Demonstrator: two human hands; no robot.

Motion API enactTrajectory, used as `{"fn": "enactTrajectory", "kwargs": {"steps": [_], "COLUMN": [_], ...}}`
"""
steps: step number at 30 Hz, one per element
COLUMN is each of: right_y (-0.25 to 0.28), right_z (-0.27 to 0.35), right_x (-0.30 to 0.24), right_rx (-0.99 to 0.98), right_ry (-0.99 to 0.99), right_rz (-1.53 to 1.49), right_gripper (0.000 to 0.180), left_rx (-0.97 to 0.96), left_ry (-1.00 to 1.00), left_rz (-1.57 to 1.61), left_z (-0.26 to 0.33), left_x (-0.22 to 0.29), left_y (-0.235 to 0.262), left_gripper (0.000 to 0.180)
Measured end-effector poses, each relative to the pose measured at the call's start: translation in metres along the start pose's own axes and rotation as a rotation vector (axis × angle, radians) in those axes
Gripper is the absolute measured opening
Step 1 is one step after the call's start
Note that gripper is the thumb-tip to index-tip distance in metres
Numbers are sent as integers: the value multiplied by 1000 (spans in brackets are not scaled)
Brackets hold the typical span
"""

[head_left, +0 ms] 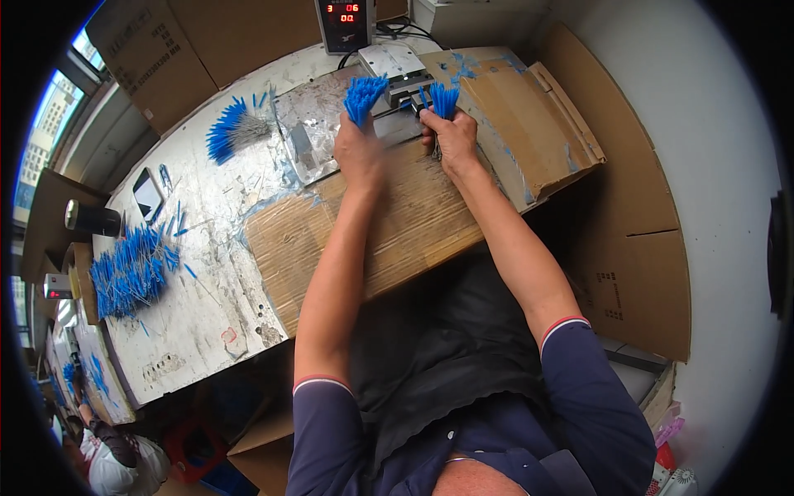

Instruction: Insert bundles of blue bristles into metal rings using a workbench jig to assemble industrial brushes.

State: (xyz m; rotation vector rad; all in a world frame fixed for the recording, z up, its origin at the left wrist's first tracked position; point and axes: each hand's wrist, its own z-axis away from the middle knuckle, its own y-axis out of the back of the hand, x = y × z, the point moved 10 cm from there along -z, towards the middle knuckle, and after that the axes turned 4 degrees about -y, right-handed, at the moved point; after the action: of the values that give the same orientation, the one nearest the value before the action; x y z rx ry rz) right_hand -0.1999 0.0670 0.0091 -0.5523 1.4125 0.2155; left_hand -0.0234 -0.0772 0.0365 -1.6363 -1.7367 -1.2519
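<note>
My left hand [357, 149] grips a bundle of thin wires with blue tips [364, 93], the tips fanned upward. My right hand [451, 136] holds a second, smaller blue-tipped bundle [444, 99] right beside a small grey metal machine [397, 70] at the far edge of the bench. Both hands rest over a sheet of worn cardboard [413, 223] laid on the bench. The left hand is slightly blurred.
A fanned bundle of blue-tipped wires [231, 128] lies at the back left, and a larger loose pile [128, 269] at the far left. A phone [147, 194], a dark cylinder [95, 219] and a red-digit counter box [343, 25] stand around. Cardboard sheets [628, 248] line the right side.
</note>
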Motion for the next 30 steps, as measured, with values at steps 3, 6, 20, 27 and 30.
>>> {"fn": "enactTrajectory", "kwargs": {"steps": [3, 6, 20, 27, 30], "right_y": [7, 9, -4, -2, -4], "right_z": [1, 3, 4, -2, -6], "right_x": [0, -2, -1, 0, 0], "right_rx": [15, 9, -71, 28, 60], "right_ry": [14, 12, -105, -94, -93], "right_rz": [-61, -40, 140, 231, 284], "right_gripper": [14, 16, 20, 19, 18], "left_rx": [-203, -218, -184, -77, -51], "left_ry": [-20, -101, -321, -142, -34], "left_rz": [-87, -118, -252, -246, -158], "left_z": [-4, -5, -5, -11, -12], "left_x": [3, 11, 25, 7, -8], "left_y": [-23, -28, -35, -14, -9], "left_gripper": [21, 19, 7, 10, 14]}}
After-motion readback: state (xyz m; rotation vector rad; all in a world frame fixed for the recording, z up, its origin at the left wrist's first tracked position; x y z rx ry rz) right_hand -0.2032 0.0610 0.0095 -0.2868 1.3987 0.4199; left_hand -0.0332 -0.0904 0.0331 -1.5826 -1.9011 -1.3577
